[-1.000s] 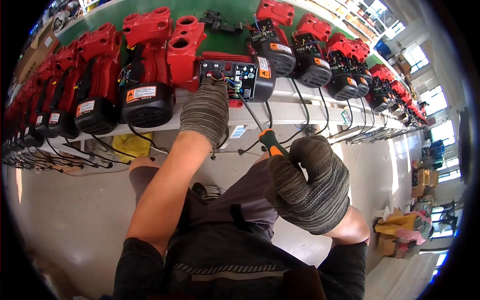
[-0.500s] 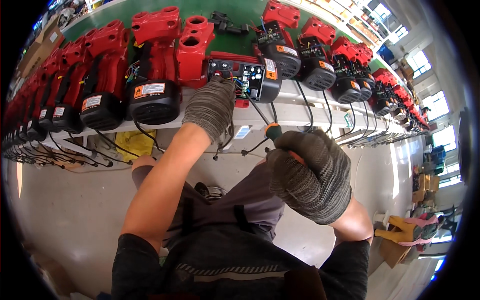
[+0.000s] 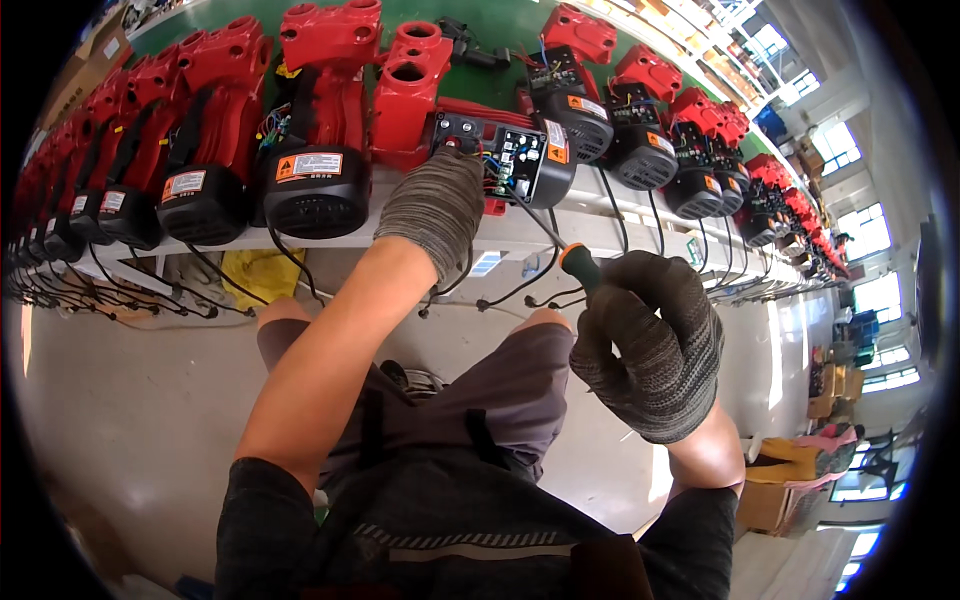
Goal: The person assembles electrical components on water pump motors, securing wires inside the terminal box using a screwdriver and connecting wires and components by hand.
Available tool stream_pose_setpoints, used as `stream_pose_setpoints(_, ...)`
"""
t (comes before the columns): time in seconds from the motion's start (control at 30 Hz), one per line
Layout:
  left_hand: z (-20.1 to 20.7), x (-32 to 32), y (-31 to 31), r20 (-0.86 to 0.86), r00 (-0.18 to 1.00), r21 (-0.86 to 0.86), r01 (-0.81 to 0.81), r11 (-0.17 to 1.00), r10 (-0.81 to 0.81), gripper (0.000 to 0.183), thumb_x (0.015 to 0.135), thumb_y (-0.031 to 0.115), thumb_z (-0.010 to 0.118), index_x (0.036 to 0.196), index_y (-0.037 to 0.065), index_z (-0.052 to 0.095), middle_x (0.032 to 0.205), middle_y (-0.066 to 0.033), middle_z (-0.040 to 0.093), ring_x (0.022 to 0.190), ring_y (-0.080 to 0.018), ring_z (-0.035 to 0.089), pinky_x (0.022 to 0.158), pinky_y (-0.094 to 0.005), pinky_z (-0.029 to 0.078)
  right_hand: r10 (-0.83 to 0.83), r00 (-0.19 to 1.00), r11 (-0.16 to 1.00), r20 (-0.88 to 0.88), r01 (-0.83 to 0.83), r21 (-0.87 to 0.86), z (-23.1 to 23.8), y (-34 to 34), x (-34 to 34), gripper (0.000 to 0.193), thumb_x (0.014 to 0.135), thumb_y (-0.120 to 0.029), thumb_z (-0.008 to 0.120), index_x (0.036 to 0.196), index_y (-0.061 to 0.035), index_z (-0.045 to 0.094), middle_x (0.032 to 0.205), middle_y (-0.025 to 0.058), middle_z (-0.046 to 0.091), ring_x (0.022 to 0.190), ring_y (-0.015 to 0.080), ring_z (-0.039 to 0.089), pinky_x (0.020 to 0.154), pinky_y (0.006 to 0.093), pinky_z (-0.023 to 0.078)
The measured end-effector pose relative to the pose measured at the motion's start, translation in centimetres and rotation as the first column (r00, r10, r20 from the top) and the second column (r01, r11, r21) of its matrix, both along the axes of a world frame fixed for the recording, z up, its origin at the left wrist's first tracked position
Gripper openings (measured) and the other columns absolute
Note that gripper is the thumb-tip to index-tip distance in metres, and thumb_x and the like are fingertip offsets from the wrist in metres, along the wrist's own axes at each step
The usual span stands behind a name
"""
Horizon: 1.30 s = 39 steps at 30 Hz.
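Observation:
My right hand (image 3: 655,345), in a dark knit glove, is closed round a screwdriver (image 3: 579,265) with a green and orange handle. Its shaft slants up and left to the lower edge of a circuit board (image 3: 517,155) in the open black box of a red pump (image 3: 405,105). My left hand (image 3: 435,200), gloved too, reaches to the left part of that box. Its fingers are curled in beside thin coloured wires (image 3: 488,163); the fingertips are mostly hidden, and what they pinch cannot be made out.
More red pumps with black motor ends (image 3: 318,195) line the bench on the left. On the right stand several with open boxes (image 3: 640,150). Black cables (image 3: 617,215) hang over the front edge. A yellow cloth (image 3: 262,275) lies below; a black part (image 3: 475,48) rests behind.
The view has shifted slightly, and the pumps sit a little further right in the picture. My right hand has moved right and its fingers have loosened somewhat round the screwdriver; my left hand stays at the box.

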<state>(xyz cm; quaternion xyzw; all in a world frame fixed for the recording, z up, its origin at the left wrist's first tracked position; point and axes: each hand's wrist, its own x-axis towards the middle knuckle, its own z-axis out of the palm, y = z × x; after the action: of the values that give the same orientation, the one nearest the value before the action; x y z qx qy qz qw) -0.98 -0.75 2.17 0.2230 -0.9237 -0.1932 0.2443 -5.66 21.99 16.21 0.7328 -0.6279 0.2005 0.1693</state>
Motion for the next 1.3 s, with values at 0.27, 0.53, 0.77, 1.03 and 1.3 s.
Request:
stream_pose_setpoints(0.27,0.7,0.6,0.3,0.104,0.993,-0.071,0.061,0.996,-0.054,0.023,0.085,-0.001,0.060,0.106,0.001,0.067,0.105,-0.0214,0.070,0.103,-0.0333,0.067,0.090,-0.0404,0.055,-0.053,0.998,0.999,-0.027,0.053,-0.013,-0.2,0.2,0.6,0.041,0.059,-0.004,0.079,0.098,-0.0076,0.070,0.108,0.0128,0.064,0.083,0.0305,0.062,0.064,0.0410,0.052)
stream_pose_setpoints(0.53,-1.0,-0.3,-0.4,0.078,0.994,-0.103,0.084,0.991,-0.076,0.016,0.089,0.006,0.060,0.102,0.002,0.067,0.099,-0.0192,0.069,0.099,-0.0350,0.066,0.087,-0.0428,0.055,-0.063,0.998,0.998,-0.012,0.063,0.005,-0.6,0.2,1.1,0.034,0.064,-0.005,0.080,0.097,-0.0078,0.071,0.106,0.0157,0.065,0.078,0.0308,0.067,0.057,0.0391,0.053)
stream_pose_setpoints(0.77,-0.3,-0.3,-0.8,0.100,0.989,-0.071,0.120,0.990,-0.113,0.015,0.093,0.015,0.059,0.098,0.003,0.067,0.095,-0.0180,0.067,0.096,-0.0354,0.065,0.088,-0.0438,0.053,-0.044,0.999,0.999,-0.011,0.044,0.001,-0.4,-0.2,0.9,0.034,0.066,-0.004,0.078,0.099,-0.0080,0.071,0.103,0.0152,0.065,0.076,0.0297,0.064,0.064,0.0408,0.053)
stream_pose_setpoints(1.03,0.2,-0.4,-1.2,0.145,0.983,-0.070,0.122,0.990,-0.111,0.017,0.092,0.017,0.060,0.099,0.004,0.068,0.096,-0.0186,0.068,0.098,-0.0356,0.065,0.089,-0.0463,0.053,-0.075,0.992,0.995,-0.097,0.082,0.062,1.2,-0.5,1.9,0.033,0.069,-0.004,0.079,0.100,-0.0076,0.069,0.106,0.0139,0.061,0.087,0.0280,0.062,0.069,0.0372,0.052)
stream_pose_setpoints(1.3,0.2,-0.2,-1.0,0.152,0.980,-0.069,0.136,0.988,-0.124,0.020,0.092,0.019,0.063,0.105,0.004,0.068,0.104,-0.0188,0.067,0.097,-0.0366,0.066,0.089,-0.0462,0.053,-0.027,0.999,0.997,-0.032,0.029,0.069,-0.1,0.2,1.1,0.032,0.079,-0.010,0.078,0.110,-0.0098,0.071,0.108,0.0120,0.064,0.081,0.0284,0.063,0.064,0.0397,0.052)
